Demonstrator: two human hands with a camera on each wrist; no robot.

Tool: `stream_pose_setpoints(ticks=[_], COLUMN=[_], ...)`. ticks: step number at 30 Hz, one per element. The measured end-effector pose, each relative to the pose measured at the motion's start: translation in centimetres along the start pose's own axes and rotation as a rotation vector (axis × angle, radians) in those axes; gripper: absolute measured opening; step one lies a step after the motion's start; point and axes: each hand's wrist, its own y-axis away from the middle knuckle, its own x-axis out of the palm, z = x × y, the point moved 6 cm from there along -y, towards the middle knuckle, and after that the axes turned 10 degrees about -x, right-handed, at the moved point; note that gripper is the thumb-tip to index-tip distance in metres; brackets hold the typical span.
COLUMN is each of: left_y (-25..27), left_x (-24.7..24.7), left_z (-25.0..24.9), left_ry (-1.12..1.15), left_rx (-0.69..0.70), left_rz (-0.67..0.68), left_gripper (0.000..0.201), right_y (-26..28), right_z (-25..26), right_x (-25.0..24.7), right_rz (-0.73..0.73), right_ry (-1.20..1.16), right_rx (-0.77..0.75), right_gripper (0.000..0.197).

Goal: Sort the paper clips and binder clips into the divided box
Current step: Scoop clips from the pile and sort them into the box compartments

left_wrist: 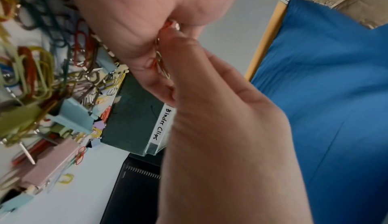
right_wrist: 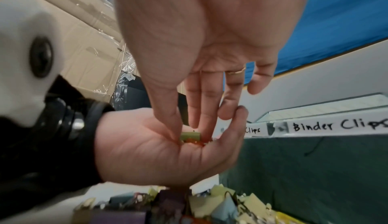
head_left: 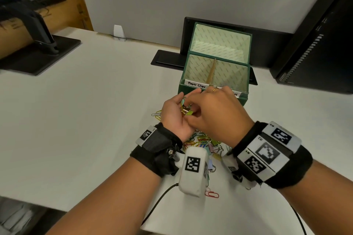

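**Wrist rigs, straps and a ring**

Both forearms are showing bare, with no sleeves reaching the wrists. The left wrist is wearing a wide black fabric strap (head_left: 154, 150), with a small white tag printed with a black square code sitting on its outer edge and a metal screw fitting showing on the inner side. A rounded white camera housing (head_left: 193, 171) is hanging under it, carrying another black-and-white code, and a thin black cable (head_left: 158, 204) is trailing from it. The right wrist is wearing a black band (head_left: 286, 173) topped by a white block (head_left: 267, 150) bearing three coded squares. A gold ring (head_left: 215, 89) is circling one finger of the right hand (head_left: 215, 114).
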Motion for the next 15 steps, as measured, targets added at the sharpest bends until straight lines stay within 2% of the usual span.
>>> stream_pose_setpoints(ticks=[4,8,12,15], left_y=[0.1,0.4,0.1,0.1], left_x=[0.0,0.6,0.3,0.2], left_z=[-0.1,0.1,-0.1,-0.2], left_ry=[0.06,0.061,0.094,0.073], left_rx=[-0.004,-0.008,0.0,0.016], left_rz=[-0.005,0.075,0.043,0.012], left_gripper=[0.042,0.063,0.049,0.045], right_y=[0.4,0.5,0.6,0.6], right_z=[-0.9,-2.5,-4.0,-6.5], right_x=[-1.2,-2.1,-3.7,-5.3], right_rz=[-0.056,-0.106,-0.193,-0.335], right_ry=[-0.143,-0.34,-0.348,-0.329], right_rx=[0.011,0.074,0.109,0.188], right_gripper=[0.028,0.02,0.013,0.012])
